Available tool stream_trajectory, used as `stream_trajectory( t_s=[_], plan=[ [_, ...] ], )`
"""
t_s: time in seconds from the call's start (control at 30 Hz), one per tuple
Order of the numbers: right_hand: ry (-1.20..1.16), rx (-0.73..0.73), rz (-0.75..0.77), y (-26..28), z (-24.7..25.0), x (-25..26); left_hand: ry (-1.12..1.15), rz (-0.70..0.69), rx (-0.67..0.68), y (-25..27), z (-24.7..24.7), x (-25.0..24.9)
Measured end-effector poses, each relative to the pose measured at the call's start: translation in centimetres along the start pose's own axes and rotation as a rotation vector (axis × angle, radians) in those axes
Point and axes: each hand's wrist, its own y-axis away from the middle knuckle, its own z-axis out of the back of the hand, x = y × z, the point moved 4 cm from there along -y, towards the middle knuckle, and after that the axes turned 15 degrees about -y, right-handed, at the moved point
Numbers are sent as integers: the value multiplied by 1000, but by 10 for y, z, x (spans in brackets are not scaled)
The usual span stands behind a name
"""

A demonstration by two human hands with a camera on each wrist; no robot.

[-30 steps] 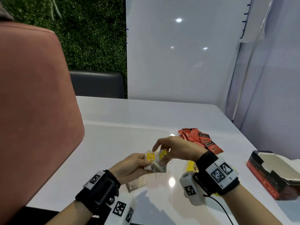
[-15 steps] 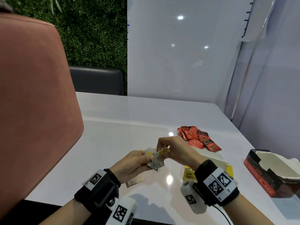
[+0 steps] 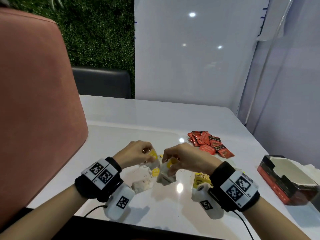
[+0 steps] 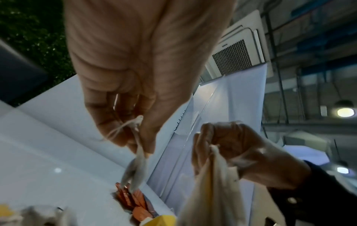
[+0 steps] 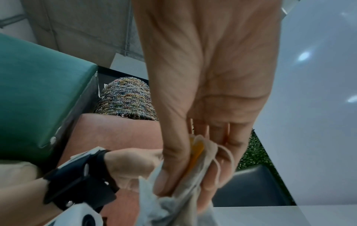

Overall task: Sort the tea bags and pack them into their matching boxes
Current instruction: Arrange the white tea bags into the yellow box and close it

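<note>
Both hands hover over the white table [image 3: 121, 135], each with paper tea bags that carry yellow tags. My left hand [image 3: 138, 154] pinches the top of one tea bag [image 3: 154, 164] with its string; its thumb and fingers show in the left wrist view [image 4: 139, 143]. My right hand [image 3: 180, 158] grips a bundle of tea bags [image 3: 165, 175] between thumb and fingers [image 5: 183, 175]. Another tea bag [image 3: 142, 185] lies flat on the table below the hands. A pile of red tea sachets [image 3: 210, 143] sits behind the right hand. A yellow box [image 3: 201, 179] is mostly hidden by the right wrist.
A red and black box [image 3: 284, 181], open with a white lining, stands at the table's right edge. A pink chair back [image 3: 34, 101] fills the left. A dark chair [image 3: 102, 84] sits past the far table edge, before a white panel.
The hands, joined on one cluster of tea bags a second ago, have drawn apart. The left now pinches one bag and the right keeps the bundle.
</note>
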Motion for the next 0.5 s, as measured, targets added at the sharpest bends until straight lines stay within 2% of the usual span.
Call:
stream_trajectory(
  t_s=[0.2, 0.27, 0.37, 0.4, 0.5],
  plan=[
    [-54, -19, 4, -12, 6, 4, 310, 25, 176, -2, -18, -5],
    [-104, 4, -11, -12, 7, 3, 533, 4, 298, 2, -29, -9],
    [-200, 42, -38, -13, 8, -1, 1028, 29, 494, 8, -50, -16],
    [-240, 62, -46, -14, 8, -3, 1166, 58, 530, 11, -56, -19],
    [-289, 141, -75, -18, 6, -7, 1423, 225, 515, 15, -72, -22]
  ],
)
